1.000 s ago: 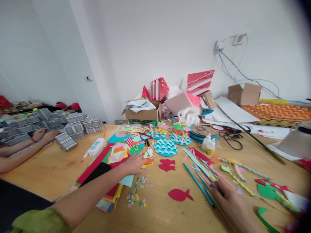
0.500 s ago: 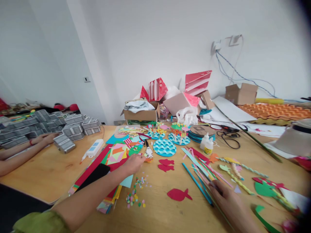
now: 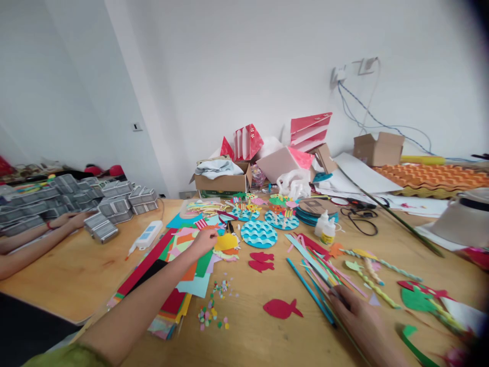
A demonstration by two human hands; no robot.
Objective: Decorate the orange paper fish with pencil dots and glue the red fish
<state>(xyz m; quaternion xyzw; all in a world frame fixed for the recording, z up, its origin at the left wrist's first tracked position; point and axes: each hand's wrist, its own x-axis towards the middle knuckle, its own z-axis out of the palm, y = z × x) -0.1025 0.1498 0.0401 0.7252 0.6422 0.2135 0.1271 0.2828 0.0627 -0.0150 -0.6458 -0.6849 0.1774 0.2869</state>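
Observation:
My left hand [image 3: 205, 241] pinches a piece of yellow paper [image 3: 226, 242] above the loose coloured paper sheets [image 3: 196, 278]. Close to it on the right is a round blue base with wavy strips [image 3: 259, 233]. My right hand [image 3: 353, 308] rests at the right with curled fingers around something thin and dark; its kind is unclear. It lies over the near end of a bundle of coloured paper strips [image 3: 319, 262], beside blue sticks [image 3: 311, 290]. Between my hands are a large red paper fish [image 3: 282, 308] and two smaller red paper fish [image 3: 262, 261].
Small paper dots [image 3: 212, 311] are scattered near my left forearm. Glue bottles [image 3: 327, 230] stand behind the strips. Finished fish pieces on blue bases [image 3: 281, 219] sit further back. At left, another person's arms [image 3: 49, 234] rest near stacked grey blocks [image 3: 114, 206].
My left hand has drawn back slightly to the left and up, and a yellow paper piece now shows in its fingers. My right hand has stayed in place.

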